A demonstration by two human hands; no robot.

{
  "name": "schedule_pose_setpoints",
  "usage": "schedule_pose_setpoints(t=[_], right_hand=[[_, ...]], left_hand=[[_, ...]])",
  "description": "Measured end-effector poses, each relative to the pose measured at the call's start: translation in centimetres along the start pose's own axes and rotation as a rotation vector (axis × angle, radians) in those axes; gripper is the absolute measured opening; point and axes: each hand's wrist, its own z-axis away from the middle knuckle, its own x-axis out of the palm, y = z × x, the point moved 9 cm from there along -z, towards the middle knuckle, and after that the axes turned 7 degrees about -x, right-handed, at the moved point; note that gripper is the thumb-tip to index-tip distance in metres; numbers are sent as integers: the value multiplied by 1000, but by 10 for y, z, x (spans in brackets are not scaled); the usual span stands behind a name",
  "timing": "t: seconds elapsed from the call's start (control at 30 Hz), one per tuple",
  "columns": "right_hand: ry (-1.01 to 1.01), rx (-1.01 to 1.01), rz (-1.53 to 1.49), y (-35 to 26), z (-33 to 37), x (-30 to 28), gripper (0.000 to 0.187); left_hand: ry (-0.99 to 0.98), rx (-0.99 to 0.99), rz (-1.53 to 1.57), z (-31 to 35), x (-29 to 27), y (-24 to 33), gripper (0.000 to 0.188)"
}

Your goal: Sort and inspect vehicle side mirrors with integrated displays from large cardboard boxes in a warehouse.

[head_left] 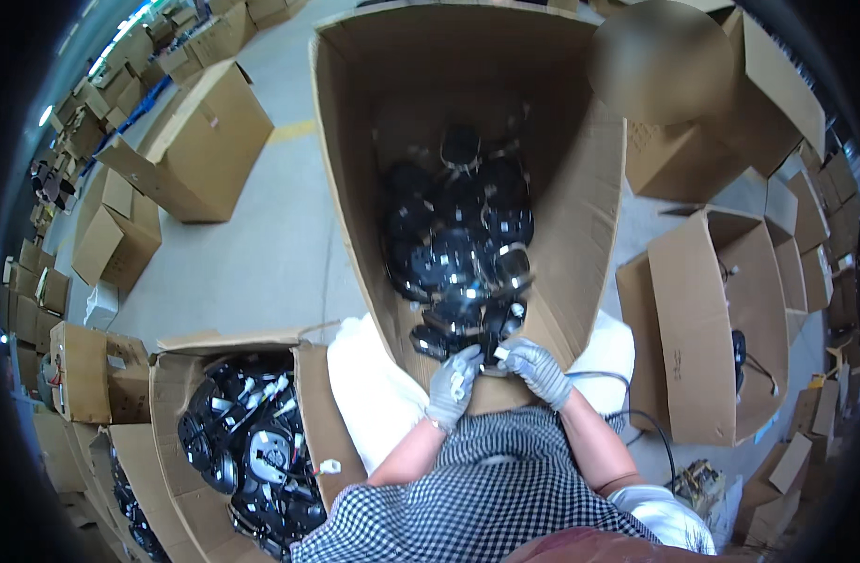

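Observation:
A tall open cardboard box (580,216) stands right in front of me, holding a heap of round black motor-like parts (458,235) with wires and white connectors. My left hand (452,385), in a grey knit glove, and my right hand (539,370), gloved the same, meet at the box's near rim. Both pinch a small white connector (499,354) on a wire leading from one black part at the bottom of the heap. My forearms come up from a black-and-white checked garment (468,497).
A second open box (172,394) at lower left holds several similar black parts with white connectors. Another open box (693,328) lies at the right with one black part inside. Many closed and open cartons ring the grey concrete floor (261,244). A black cable (655,432) runs near my right elbow.

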Motion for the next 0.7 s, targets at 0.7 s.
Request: schedule_pose_setpoints(t=[0.7], right_hand=[[3,157,279,5,40,-25,27]], left_hand=[[-510,-325,374,11,42,-1,32]])
